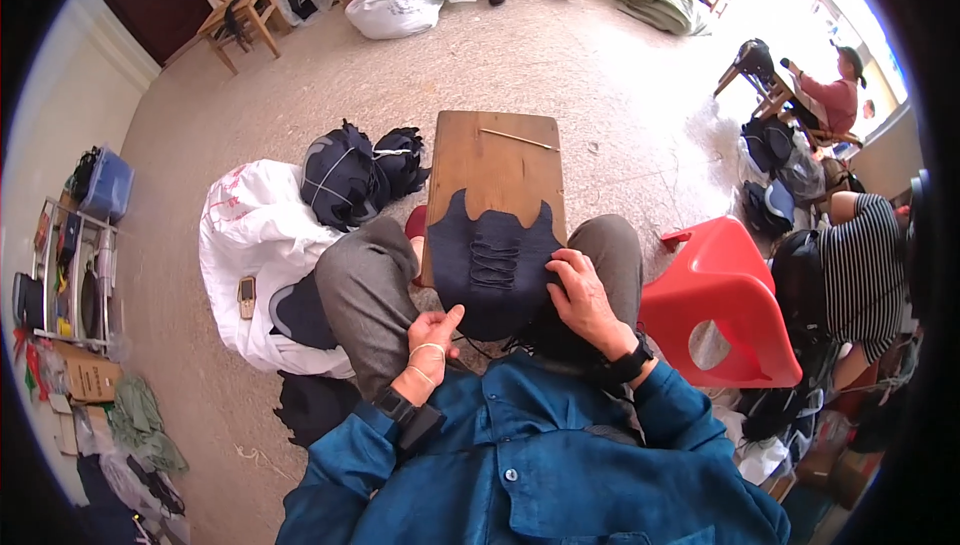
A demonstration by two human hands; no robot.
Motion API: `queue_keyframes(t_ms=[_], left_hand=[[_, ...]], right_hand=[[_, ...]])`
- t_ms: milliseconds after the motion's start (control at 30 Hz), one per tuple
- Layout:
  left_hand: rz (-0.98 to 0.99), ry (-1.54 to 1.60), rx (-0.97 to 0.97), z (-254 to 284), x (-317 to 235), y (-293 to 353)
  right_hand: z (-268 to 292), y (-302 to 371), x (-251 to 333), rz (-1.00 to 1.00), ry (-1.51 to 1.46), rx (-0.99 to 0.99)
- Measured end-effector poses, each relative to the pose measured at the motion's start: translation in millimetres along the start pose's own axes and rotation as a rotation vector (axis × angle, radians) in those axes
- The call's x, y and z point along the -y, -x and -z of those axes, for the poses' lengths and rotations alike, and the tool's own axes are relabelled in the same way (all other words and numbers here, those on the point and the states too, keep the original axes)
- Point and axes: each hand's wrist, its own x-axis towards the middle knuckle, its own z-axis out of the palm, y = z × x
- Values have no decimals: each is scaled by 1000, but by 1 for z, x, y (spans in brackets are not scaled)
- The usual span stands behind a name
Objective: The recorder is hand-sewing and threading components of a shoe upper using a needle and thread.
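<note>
A dark navy cut piece of fabric [462, 280] lies over my lap and the near end of a wooden stool or bench [500, 160]. Two pointed tips stick up at its far edge, and rows of dark cord zigzag across its middle. My left hand [434, 338] pinches the near left edge between thumb and fingers. At the right edge, my right hand [585, 297] grips the cloth with bent fingers, the thumb lying on top. Farther up the wood rests a thin pale stick [520, 139].
Left of my knee are a white sack [245, 235], a tied bundle of dark pieces [340, 175] and a mobile phone [247, 297]. A red plastic stool [725, 295] stands close on my right. Another person in a striped top [858, 270] sits beyond it.
</note>
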Motion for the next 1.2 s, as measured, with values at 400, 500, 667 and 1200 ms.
queue_keyframes(t_ms=[400, 500, 667, 1200], left_hand=[[-374, -110, 401, 1, -73, 32], [-561, -108, 219, 42, -118, 66], [-653, 18, -182, 151, -150, 80], [-13, -533, -503, 425, -16, 88]], right_hand=[[8, -21, 1, -130, -108, -109], [5, -39, 5, -150, -77, -14], [-32, -75, 7, 27, 37, 84], [-118, -130, 7, 193, 308, 84]])
